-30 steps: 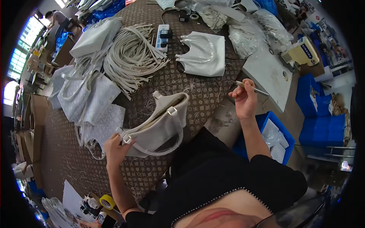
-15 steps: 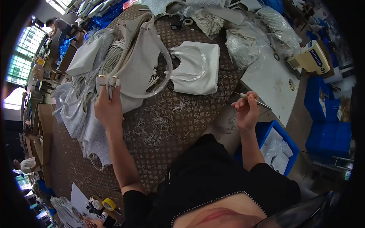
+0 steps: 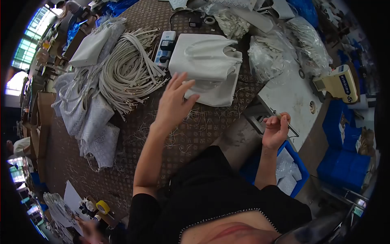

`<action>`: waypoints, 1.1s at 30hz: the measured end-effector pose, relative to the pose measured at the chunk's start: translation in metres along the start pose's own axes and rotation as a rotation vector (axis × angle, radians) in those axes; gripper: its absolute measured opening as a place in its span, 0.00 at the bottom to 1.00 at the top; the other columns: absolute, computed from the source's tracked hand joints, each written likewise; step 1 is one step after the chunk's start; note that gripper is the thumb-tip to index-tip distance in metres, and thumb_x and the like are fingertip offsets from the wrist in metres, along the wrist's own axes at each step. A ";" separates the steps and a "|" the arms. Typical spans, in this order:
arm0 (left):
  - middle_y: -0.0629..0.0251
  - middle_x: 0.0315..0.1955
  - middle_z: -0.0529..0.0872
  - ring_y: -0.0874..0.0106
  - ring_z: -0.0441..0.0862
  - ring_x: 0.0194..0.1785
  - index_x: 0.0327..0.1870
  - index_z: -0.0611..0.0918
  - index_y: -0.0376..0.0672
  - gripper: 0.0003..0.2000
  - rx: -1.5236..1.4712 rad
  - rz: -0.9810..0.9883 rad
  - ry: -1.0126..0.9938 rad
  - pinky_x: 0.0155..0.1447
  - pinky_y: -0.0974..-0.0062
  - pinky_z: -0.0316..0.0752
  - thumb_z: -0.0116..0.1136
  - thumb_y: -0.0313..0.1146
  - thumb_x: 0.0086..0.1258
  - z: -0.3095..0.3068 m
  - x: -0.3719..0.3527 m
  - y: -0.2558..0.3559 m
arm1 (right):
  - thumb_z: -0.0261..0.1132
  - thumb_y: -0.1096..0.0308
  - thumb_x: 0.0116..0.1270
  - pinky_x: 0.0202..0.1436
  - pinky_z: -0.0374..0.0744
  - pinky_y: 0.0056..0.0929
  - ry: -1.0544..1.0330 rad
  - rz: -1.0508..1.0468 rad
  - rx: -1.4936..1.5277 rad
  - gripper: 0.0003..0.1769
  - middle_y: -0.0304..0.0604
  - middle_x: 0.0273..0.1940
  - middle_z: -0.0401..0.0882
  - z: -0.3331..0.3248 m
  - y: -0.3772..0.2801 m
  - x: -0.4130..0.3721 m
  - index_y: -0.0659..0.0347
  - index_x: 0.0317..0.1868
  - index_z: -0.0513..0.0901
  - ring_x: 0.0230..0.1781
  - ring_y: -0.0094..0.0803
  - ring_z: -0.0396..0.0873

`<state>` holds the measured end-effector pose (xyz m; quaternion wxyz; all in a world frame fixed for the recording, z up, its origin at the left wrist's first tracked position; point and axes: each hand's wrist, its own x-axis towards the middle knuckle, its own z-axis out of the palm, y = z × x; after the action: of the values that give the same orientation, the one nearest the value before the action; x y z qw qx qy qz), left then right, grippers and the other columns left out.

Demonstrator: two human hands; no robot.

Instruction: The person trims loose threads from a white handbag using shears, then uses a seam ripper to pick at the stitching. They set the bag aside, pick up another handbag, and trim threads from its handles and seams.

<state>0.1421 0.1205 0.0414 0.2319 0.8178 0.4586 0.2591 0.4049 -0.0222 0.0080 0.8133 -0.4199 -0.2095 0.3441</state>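
My left hand (image 3: 174,101) is open, fingers spread, over the near left edge of two stacked white handbags. The upper bag (image 3: 205,55) lies flat with its gathered end to the right. Part of the lower bag (image 3: 221,94) shows beneath it on the near side. At the right, my right hand (image 3: 275,133) is closed around a thin tool with a pale handle and a metal shaft (image 3: 293,129). That tool points down to the right, beside the white tabletop. To the left of the bags lies a big coil of pale straps (image 3: 124,73) with metal ends.
A power strip (image 3: 165,45) lies between the straps and the bags. White fabric pieces (image 3: 95,126) drape at left. Loose threads litter the brown patterned tablecloth (image 3: 138,179). Plastic-wrapped bundles (image 3: 266,59), a cream machine (image 3: 341,84) and a blue bin (image 3: 301,171) are at right.
My left hand has let go of the bag's buckled strap and moved right. That bag now lies on the other one, uncovering the strap coil and power strip. My right hand still holds the tool.
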 end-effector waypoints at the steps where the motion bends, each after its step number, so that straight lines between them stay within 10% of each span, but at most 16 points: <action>1: 0.53 0.61 0.69 0.55 0.59 0.68 0.52 0.78 0.41 0.19 -0.010 -0.051 0.044 0.66 0.63 0.60 0.60 0.38 0.61 -0.019 -0.008 -0.008 | 0.53 0.62 0.68 0.34 0.76 0.31 -0.005 0.005 0.001 0.08 0.35 0.20 0.69 0.002 0.003 0.004 0.56 0.40 0.72 0.20 0.25 0.70; 10: 0.50 0.61 0.68 0.53 0.56 0.69 0.54 0.76 0.39 0.22 0.579 -0.924 0.212 0.66 0.53 0.56 0.58 0.42 0.61 -0.116 -0.210 -0.128 | 0.53 0.60 0.70 0.36 0.75 0.28 -0.307 0.193 0.100 0.10 0.33 0.22 0.71 0.042 0.057 0.006 0.55 0.43 0.76 0.23 0.23 0.69; 17: 0.51 0.62 0.67 0.52 0.57 0.68 0.54 0.76 0.39 0.24 0.519 -1.201 0.193 0.66 0.53 0.56 0.58 0.43 0.59 -0.143 -0.332 -0.163 | 0.50 0.58 0.72 0.36 0.74 0.26 -0.448 0.283 0.090 0.14 0.33 0.22 0.70 0.108 0.088 -0.051 0.56 0.47 0.77 0.23 0.23 0.68; 25: 0.51 0.64 0.64 0.51 0.58 0.67 0.60 0.70 0.40 0.28 0.245 -0.981 0.153 0.65 0.54 0.58 0.59 0.42 0.58 -0.041 -0.399 -0.190 | 0.50 0.53 0.72 0.31 0.75 0.27 -0.501 0.562 0.062 0.18 0.34 0.22 0.70 0.175 0.116 -0.161 0.58 0.43 0.77 0.19 0.22 0.67; 28: 0.50 0.60 0.68 0.52 0.64 0.64 0.57 0.73 0.39 0.26 0.177 -0.915 -0.162 0.64 0.57 0.62 0.59 0.41 0.59 -0.012 -0.406 -0.199 | 0.51 0.52 0.71 0.30 0.76 0.28 -0.414 0.702 -0.033 0.18 0.34 0.22 0.70 0.178 0.108 -0.183 0.59 0.43 0.76 0.19 0.22 0.68; 33: 0.57 0.51 0.79 0.70 0.75 0.55 0.53 0.77 0.36 0.16 -0.801 -0.630 -0.019 0.59 0.75 0.68 0.54 0.32 0.67 -0.020 -0.330 -0.110 | 0.57 0.59 0.68 0.34 0.78 0.25 -0.320 0.567 -0.054 0.10 0.37 0.30 0.78 0.163 0.111 -0.219 0.55 0.43 0.73 0.28 0.23 0.76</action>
<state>-0.0869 -0.1121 -0.0815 0.5984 0.4889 0.5456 0.3244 0.1115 -0.0501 -0.0040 0.6305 -0.4232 -0.2186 0.6128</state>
